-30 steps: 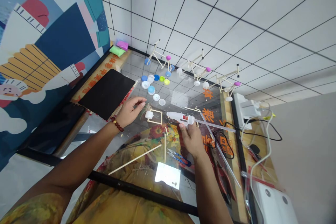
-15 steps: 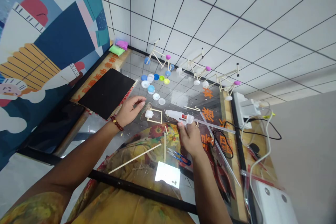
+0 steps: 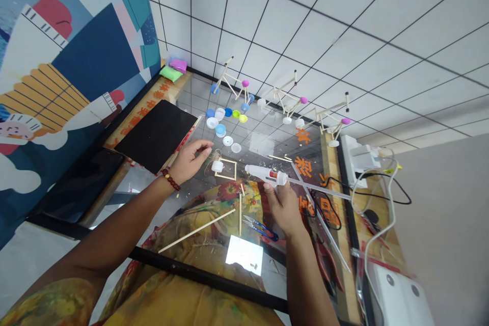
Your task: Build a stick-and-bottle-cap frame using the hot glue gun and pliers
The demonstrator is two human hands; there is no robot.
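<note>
My right hand [image 3: 283,205] is wrapped round a white glue gun [image 3: 267,174] with a clear glue stick out of its back; its nozzle points left. My left hand [image 3: 190,159], thumb and fingers a little apart, hovers over the glass table [image 3: 191,204] and holds nothing. Just right of its fingertips lie a white cap [image 3: 217,166] and a small square frame of sticks [image 3: 236,170]. Nearer to me are a long thin stick [image 3: 196,231], a shorter stick [image 3: 240,214] and blue-handled snips [image 3: 260,227].
Several coloured bottle caps [image 3: 220,130] lie behind. Stick-built bikes [image 3: 284,96] stand along the back edge. A black sheet [image 3: 157,135] is at the left. Pliers [image 3: 326,260], cables and a white power strip [image 3: 352,158] are at the right.
My right hand has moved slightly right and down with the glue gun, so the nozzle is farther from the square frame. My left hand stays in place.
</note>
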